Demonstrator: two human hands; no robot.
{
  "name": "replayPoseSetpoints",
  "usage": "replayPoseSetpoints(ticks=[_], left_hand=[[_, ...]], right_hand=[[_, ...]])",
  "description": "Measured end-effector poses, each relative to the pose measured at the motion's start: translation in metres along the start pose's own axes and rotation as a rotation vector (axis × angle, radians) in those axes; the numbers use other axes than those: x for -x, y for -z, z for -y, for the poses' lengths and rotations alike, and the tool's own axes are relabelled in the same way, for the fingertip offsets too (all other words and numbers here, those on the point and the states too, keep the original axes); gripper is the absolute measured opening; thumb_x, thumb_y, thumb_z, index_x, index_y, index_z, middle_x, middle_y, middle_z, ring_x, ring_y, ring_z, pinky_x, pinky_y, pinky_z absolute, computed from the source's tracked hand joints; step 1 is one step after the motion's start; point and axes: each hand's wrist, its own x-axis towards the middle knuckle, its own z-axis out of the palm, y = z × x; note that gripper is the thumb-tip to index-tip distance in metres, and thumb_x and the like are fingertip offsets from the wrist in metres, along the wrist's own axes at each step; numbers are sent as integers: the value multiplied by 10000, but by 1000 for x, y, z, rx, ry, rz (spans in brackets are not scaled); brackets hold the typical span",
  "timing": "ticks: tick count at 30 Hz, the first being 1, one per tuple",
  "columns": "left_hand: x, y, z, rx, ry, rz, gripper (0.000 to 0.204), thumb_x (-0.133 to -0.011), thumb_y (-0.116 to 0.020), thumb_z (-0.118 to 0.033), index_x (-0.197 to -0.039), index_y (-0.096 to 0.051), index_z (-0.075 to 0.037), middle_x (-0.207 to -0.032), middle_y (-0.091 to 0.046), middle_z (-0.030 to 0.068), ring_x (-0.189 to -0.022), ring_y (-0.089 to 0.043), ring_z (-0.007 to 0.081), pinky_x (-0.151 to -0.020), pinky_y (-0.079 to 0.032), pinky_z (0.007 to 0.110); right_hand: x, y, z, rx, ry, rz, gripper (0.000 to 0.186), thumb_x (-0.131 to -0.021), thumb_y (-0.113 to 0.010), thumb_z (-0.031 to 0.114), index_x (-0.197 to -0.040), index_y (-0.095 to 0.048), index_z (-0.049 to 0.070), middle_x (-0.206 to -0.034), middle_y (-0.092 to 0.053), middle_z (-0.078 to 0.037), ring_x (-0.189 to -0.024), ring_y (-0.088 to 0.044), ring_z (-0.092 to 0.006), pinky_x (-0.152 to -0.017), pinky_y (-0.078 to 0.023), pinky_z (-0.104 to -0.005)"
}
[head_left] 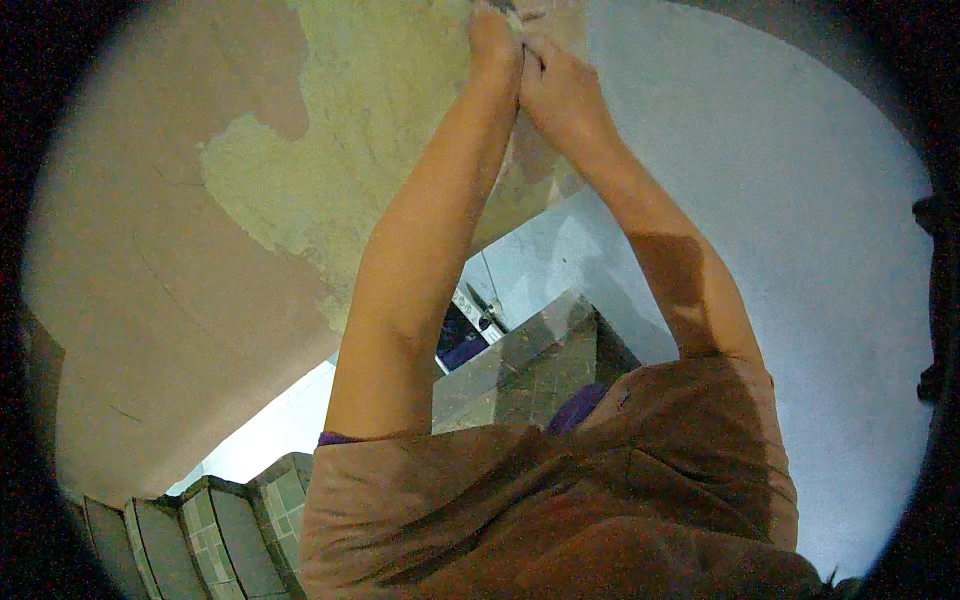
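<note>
Both of my arms reach up to the top edge of the view, against a wall (150, 220) with a large yellowish bare patch (350, 130) amid pinkish-brown paint. My left hand (492, 38) is closed and partly cut off by the frame edge. Beside and just below it, my right hand (565, 92) is closed too, its fingers touching the left hand. A small pale edge of something shows between the hands at the top. Its kind cannot be made out. The patch's ragged border runs left of my left arm.
A pale blue-grey wall (780, 200) meets the patched one on the right. Tiled stairs (215, 530) descend at lower left. Below my arms is a grey tiled ledge (520, 365), and past it a dark-and-white object (465, 335) with small items on it. Fine cracks mark the brown paint.
</note>
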Motion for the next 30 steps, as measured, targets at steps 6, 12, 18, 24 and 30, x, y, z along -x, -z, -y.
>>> replayPoseSetpoints(ticks=[6, 12, 18, 24, 30], left_hand=[[-2, 9, 4, 12, -28, 8, 573, -995, -264, -456, -1292, -455, -5, -1217, -528, 179, -1024, -534, 308, -867, -429, 415], [-26, -3, -15, 3, -17, 16, 568, -994, -261, -465, -1256, -473, -7, -1162, -554, 173, -952, -553, 295, -821, -451, 410], [10, 13, 23, 70, -41, 7, 567, -994, -259, -474, -1221, -490, -9, -1106, -579, 167, -881, -572, 282, -774, -472, 406], [-24, 9, 15, 83, -58, 26, 568, -994, -256, -483, -1186, -508, -11, -1050, -604, 161, -809, -592, 270, -728, -494, 402], [-27, 2, 44, 204, -95, 68, 573, -994, -254, -492, -1150, -526, -13, -994, -629, 154, -738, -611, 257, -681, -515, 397]], right_hand=[[-1, -9, 5, -40, -18, -69, 326, -898, -428, 236, -1113, -606, 66, -1026, -616, -256, -946, -580, -456, -843, -465, -488], [-33, 4, 5, -97, 2, 20, 342, -926, -458, 244, -1146, -571, 8, -990, -613, -312, -909, -623, -396, -840, -457, -469], [17, -11, 1, -33, 43, 8, 308, -894, -430, 219, -1081, -610, 54, -1016, -618, -252, -936, -577, -456, -840, -460, -489], [-25, -2, 5, 14, 121, -38, 306, -896, -426, 207, -1094, -604, 56, -995, -621, -256, -936, -579, -455, -837, -462, -488], [3, -3, -11, -49, 55, 6, 309, -921, -441, 226, -1097, -617, 44, -1045, -629, -227, -949, -583, -441, -854, -467, -461]])
